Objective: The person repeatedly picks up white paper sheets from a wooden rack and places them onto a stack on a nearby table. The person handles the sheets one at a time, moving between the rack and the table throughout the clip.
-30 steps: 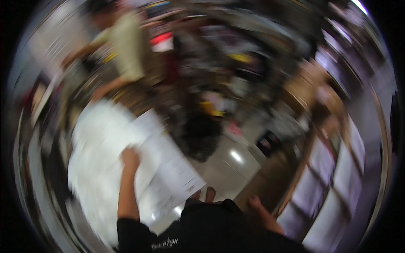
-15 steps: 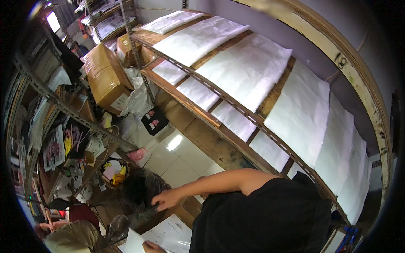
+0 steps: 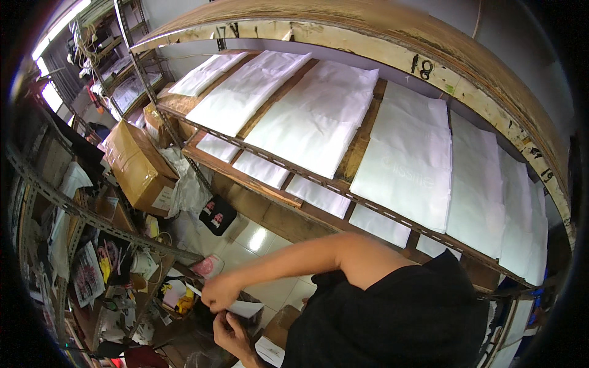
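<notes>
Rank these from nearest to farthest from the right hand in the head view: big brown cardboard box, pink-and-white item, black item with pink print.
From the right hand:
1. Pink-and-white item: just above the hand in the view, slightly left.
2. Black item with pink print: farther up, almost straight above.
3. Big brown cardboard box: farthest, up and to the left.

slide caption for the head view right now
Right hand and left hand close together near a white sheet, beside a wooden shelf of flat white pieces.
</notes>
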